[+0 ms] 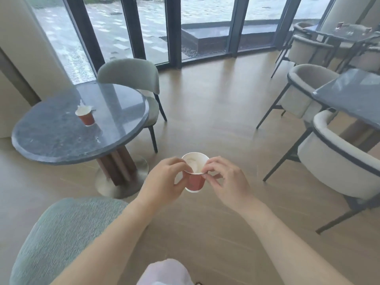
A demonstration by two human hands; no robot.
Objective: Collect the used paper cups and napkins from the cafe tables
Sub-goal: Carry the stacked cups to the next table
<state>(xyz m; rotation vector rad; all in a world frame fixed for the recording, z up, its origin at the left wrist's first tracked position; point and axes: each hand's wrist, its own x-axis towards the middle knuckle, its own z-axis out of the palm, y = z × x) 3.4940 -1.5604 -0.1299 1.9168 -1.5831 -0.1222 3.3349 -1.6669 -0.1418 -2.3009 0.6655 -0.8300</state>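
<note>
I hold a red paper cup with a white inside over the floor in front of me. My left hand grips its left side, fingers curled at the rim. My right hand pinches the rim on the right. A crumpled white napkin seems to lie inside the cup. A second red paper cup with a white napkin stuffed in it stands on the round grey table at the left.
A green chair stands behind the round table, and another green chair back is near my left arm. White armchairs and a grey table fill the right side. Open wooden floor lies ahead, with glass windows beyond.
</note>
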